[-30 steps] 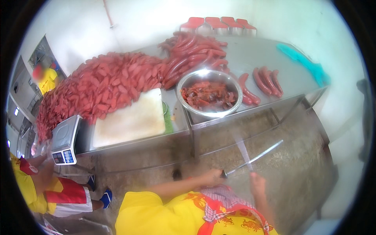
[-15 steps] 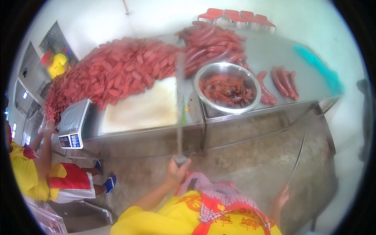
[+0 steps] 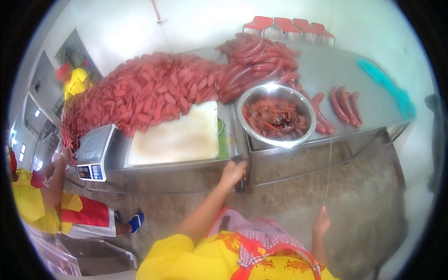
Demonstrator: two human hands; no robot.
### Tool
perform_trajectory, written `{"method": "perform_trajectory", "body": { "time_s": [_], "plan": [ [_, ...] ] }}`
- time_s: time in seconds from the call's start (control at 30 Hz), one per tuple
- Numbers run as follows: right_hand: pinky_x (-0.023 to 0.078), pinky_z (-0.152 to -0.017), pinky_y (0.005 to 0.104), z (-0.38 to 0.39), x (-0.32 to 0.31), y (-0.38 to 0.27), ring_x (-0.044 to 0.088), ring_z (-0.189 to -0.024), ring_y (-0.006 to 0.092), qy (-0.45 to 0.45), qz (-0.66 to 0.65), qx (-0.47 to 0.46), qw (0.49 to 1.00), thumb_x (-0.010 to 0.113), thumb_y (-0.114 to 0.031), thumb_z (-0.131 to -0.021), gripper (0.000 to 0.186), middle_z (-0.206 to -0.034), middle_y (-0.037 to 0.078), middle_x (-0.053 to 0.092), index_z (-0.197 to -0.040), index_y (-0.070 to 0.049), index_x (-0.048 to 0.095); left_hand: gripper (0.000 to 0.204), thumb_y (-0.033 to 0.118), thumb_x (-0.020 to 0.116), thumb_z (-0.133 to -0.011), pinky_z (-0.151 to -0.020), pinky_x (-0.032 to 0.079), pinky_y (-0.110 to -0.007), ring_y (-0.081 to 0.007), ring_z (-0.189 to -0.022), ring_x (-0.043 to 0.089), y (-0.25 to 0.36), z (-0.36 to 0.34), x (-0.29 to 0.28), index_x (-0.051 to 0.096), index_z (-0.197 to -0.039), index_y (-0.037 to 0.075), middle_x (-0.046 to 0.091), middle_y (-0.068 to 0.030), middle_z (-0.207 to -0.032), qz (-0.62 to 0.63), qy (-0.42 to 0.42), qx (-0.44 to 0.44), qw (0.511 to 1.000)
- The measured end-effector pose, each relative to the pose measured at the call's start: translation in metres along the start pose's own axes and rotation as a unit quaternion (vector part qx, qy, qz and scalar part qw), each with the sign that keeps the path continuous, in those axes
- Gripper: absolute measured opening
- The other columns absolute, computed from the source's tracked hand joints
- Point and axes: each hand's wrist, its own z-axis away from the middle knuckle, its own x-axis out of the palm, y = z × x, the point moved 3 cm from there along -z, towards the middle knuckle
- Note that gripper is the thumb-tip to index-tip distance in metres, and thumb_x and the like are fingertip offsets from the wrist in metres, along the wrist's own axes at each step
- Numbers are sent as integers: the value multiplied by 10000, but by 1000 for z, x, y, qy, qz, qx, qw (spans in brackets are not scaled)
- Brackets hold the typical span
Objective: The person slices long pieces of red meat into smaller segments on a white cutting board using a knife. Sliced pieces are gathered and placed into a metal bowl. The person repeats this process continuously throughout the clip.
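Note:
My left hand (image 3: 233, 173) is closed around the black handle (image 3: 240, 183) of a tool at the table's front edge; its shaft is hard to make out against the table. In my right hand (image 3: 321, 221) is a long, thin metal rod or blade (image 3: 328, 172), pointing up toward the table edge; I cannot tell which. Its tip comes near a pair of thick red sausages (image 3: 322, 119). A steel bowl (image 3: 276, 143) holds dark red skins or scraps. Left of it lies a stained white cutting board (image 3: 175, 140) over something green (image 3: 223, 143).
Sliced red sausage pieces (image 3: 154, 88) heap behind the board, whole sausages (image 3: 261, 65) at their right. More sausages (image 3: 345, 108) and a turquoise cloth (image 3: 387, 86) lie farther right. A scale (image 3: 96, 144) stands left, near a person in yellow (image 3: 32, 205). Red chairs (image 3: 287, 24) line the wall.
My left hand has moved right, and its long tool no longer stands upright before the board. My right hand has risen leftward, its rod swinging nearly upright. The whole view has shifted slightly.

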Motion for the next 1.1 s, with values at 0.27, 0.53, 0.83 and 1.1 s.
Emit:
{"method": "perform_trajectory", "body": {
  "time_s": [0.27,0.53,0.83,1.1],
  "plan": [
    [313,-401,253,-17,26,-18,395,-438,85,23,-134,147,980,481,-574,-951,578,-532,-14,414,-650,-81,461,544,337,722,-782,-858,507,-377,-343,-939,668,88,-95,-42,589,-1124,-64,671,-259,-983,-339,86,146,925],
    [338,-372,230,20,63,-129,400,-407,94,154,-248,205,934,437,-665,-918,619,-532,-1,414,-691,-90,448,226,170,639,-839,-830,506,-389,-340,-942,657,211,-277,-110,656,-983,-2,674,-223,-958,-221,105,403,882],
    [320,-339,237,121,97,-230,404,-368,111,263,-208,259,906,431,-682,-909,649,-497,17,424,-680,-76,464,702,483,703,-774,-976,427,-528,-426,-1192,519,285,-452,-75,555,-1238,-23,567,-259,-1244,-448,90,257,851],
    [324,-333,249,120,104,-265,392,-349,126,268,-247,222,904,414,-696,-906,670,-482,29,416,-680,-65,451,577,424,733,-554,-756,529,-374,-320,-876,687,301,-460,-91,719,-900,-37,693,-240,-940,-362,-52,204,908]
  ]
}}
